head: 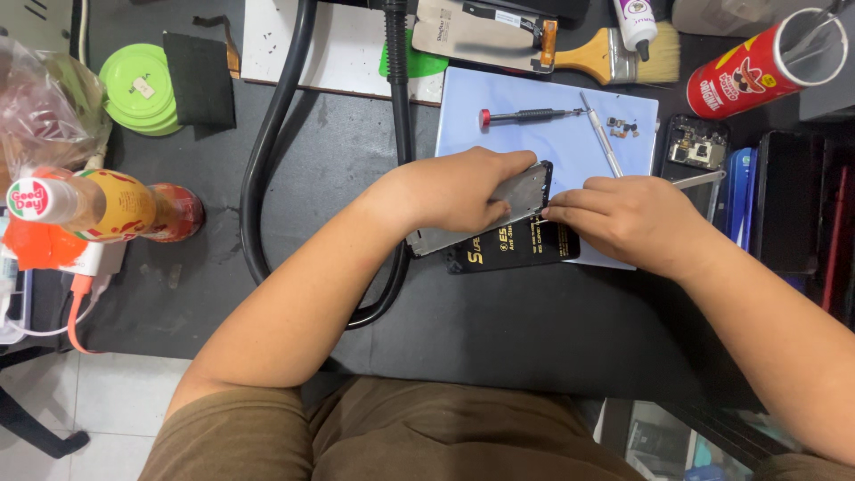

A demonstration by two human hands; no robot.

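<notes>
- While the left hand (454, 191) wraps its grip around a grey phone frame (499, 207), the frame sits tilted just above the table, over a black packet (517, 249).
- Right hand (628, 218) pinches narrow at the frame's right corner, fingertips (557, 212) touching its edge.
- Frame looks flat, metallic grey, dark-rimmed.
- Behind it, a pale blue mat (534, 93) carries a red-capped screwdriver (530, 116), a metal pry tool (603, 138) and tiny parts (622, 127).
- Black table (338, 160), with a thick black hose (267, 151) curving across it, a paintbrush (614, 52), a red tube can (766, 64), green lids (138, 89) and a bottle (107, 207) far left.
- Pale tiled floor (98, 396) below.
</notes>
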